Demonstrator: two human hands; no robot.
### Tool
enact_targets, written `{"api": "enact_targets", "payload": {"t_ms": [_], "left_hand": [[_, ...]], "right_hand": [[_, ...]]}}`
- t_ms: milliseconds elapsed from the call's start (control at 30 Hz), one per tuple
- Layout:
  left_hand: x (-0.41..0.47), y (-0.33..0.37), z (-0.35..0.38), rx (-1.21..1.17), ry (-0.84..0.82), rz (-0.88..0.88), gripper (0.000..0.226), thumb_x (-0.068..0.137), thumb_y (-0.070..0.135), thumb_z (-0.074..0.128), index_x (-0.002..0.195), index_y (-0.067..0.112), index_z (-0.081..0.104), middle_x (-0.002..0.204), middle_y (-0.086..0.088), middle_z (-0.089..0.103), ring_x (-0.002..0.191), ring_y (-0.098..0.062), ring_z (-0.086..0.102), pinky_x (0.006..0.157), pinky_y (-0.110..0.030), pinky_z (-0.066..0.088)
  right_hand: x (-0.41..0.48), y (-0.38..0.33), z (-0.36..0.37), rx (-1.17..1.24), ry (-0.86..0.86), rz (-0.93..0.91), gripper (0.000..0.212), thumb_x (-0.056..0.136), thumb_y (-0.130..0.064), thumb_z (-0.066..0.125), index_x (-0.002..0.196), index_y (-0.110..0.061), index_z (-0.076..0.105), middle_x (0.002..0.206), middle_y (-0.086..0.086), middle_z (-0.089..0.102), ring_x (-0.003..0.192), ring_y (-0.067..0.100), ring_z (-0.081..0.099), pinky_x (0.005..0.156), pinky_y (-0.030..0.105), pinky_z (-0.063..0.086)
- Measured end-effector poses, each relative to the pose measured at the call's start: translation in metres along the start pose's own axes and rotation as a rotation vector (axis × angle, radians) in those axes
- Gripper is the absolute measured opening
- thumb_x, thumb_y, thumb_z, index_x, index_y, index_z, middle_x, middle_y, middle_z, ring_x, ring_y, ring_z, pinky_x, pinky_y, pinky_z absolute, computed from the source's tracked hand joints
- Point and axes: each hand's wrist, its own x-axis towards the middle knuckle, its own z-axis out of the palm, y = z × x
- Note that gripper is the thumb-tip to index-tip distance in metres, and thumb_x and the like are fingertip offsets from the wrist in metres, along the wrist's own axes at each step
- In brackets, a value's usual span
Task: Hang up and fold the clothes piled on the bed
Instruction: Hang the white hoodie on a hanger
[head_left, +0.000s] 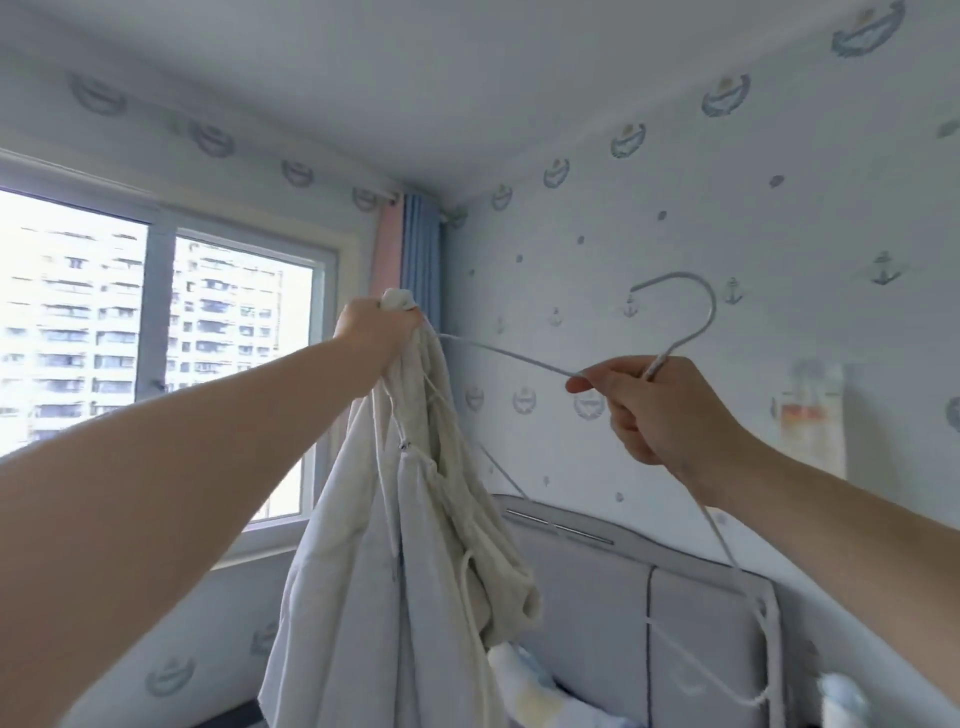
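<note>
high up before the corner of the room, both hands are raised on bare forearms. the left hand (376, 325) is clenched in a fist round the top of a white garment (363, 597), and a knob of bunched cloth pokes out above the knuckles. from that fist the garment hangs straight down in long loose folds, off the bed, in front of the window (156, 322) edge and the left end of the grey padded headboard (691, 597). a drawstring cord (469, 597) dangles in a loop along its right side.

the right hand (660, 410) grips a thin white wire hanger (712, 306) at its neck, fingers curled round the wire and the forefinger stretched along it. the hook stands above the hand, its open end pointing left. one arm of the hanger runs left to the left fist, where it meets the cloth; whether it sits inside the garment i cannot tell. the other arm slants down to the right, past the wrist, in front of the headboard.

behind the left hand, a pink curtain (387, 249) and a blue curtain (422, 249) hang side by side in the corner. the wallpaper (597, 218) is pale with small anchors and emblems. a paper sheet (815, 415) hangs on the right wall. something soft with pale stripes (519, 670) lies at the foot of the headboard.
</note>
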Motion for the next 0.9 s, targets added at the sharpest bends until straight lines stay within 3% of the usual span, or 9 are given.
{"api": "enact_targets", "payload": {"t_ms": [67,133,267,367,467,567,667,767,900], "left_hand": [[0.013,-0.018,-0.037,0.090,-0.003,0.019,0.027,0.089,0.033,0.071,0.071,0.017,0.059,0.067,0.001,0.053,0.056,-0.013,0.051,0.041,-0.019,0.039],[0.025,-0.037,-0.071,0.200,-0.045,0.065,0.025,0.088,0.030,0.071,0.071,0.015,0.061,0.064,0.002,0.051,0.055,-0.012,0.048,0.043,-0.019,0.037],[0.040,-0.079,-0.131,0.457,-0.196,0.170,0.011,0.091,0.022,0.066,0.091,0.015,0.073,0.077,0.002,0.065,0.065,-0.015,0.058,0.048,-0.016,0.043],[0.041,-0.127,-0.173,0.585,-0.228,0.162,0.019,0.095,0.021,0.063,0.099,0.005,0.072,0.083,-0.004,0.066,0.065,-0.014,0.056,0.044,-0.012,0.041],[0.033,-0.184,-0.207,0.629,-0.239,0.082,0.020,0.093,0.022,0.065,0.097,0.003,0.071,0.095,-0.015,0.071,0.075,-0.023,0.060,0.062,-0.029,0.049],[0.011,-0.245,-0.236,0.634,-0.256,0.002,0.015,0.090,0.021,0.069,0.095,0.008,0.073,0.095,-0.014,0.073,0.087,-0.031,0.068,0.073,-0.041,0.054],[-0.023,-0.313,-0.263,0.626,-0.239,-0.096,0.006,0.084,0.021,0.076,0.080,0.024,0.072,0.076,0.003,0.070,0.070,-0.019,0.060,0.063,-0.035,0.049],[-0.067,-0.378,-0.282,0.617,-0.203,-0.222,0.022,0.075,0.026,0.081,0.063,0.033,0.064,0.056,0.015,0.057,0.059,-0.012,0.049,0.058,-0.029,0.040],[-0.141,-0.447,-0.294,0.551,-0.144,-0.423,0.011,0.061,0.036,0.070,0.071,0.032,0.066,0.054,0.014,0.052,0.058,-0.013,0.045,0.061,-0.031,0.038]], "right_hand": [[0.009,0.003,0.044,-0.001,-0.018,-0.019,0.032,0.101,-0.018,0.056,0.079,-0.019,0.079,0.043,-0.001,0.033,0.035,0.014,0.023,0.038,0.018,0.021],[0.015,0.008,0.089,-0.019,-0.016,-0.053,0.033,0.102,-0.018,0.056,0.078,-0.018,0.079,0.042,-0.002,0.033,0.035,0.011,0.024,0.037,0.018,0.022],[0.017,0.024,0.178,-0.036,-0.031,-0.096,0.025,0.101,-0.019,0.056,0.088,-0.021,0.077,0.042,-0.006,0.033,0.037,0.010,0.024,0.038,0.019,0.022],[0.006,0.051,0.241,-0.031,-0.060,-0.114,0.022,0.101,-0.019,0.057,0.092,-0.020,0.077,0.041,-0.010,0.031,0.037,0.008,0.023,0.039,0.016,0.022],[-0.022,0.086,0.298,0.008,-0.084,-0.101,0.021,0.100,-0.016,0.059,0.090,-0.020,0.077,0.038,-0.014,0.039,0.034,0.005,0.030,0.039,0.010,0.023],[-0.061,0.120,0.346,0.080,-0.115,-0.029,0.030,0.100,-0.012,0.059,0.082,-0.027,0.078,0.039,-0.016,0.044,0.034,0.003,0.034,0.039,0.009,0.023],[-0.104,0.158,0.389,0.120,-0.136,0.065,0.031,0.099,-0.012,0.060,0.079,-0.029,0.077,0.039,-0.012,0.035,0.035,0.003,0.028,0.039,0.012,0.026],[-0.151,0.192,0.420,0.167,-0.204,0.185,0.027,0.099,-0.013,0.060,0.083,-0.027,0.076,0.041,-0.007,0.036,0.037,0.004,0.027,0.039,0.015,0.025],[-0.209,0.227,0.444,0.150,-0.333,0.304,0.028,0.099,-0.012,0.060,0.085,-0.029,0.076,0.048,0.005,0.051,0.040,0.009,0.037,0.046,0.016,0.030]]}}
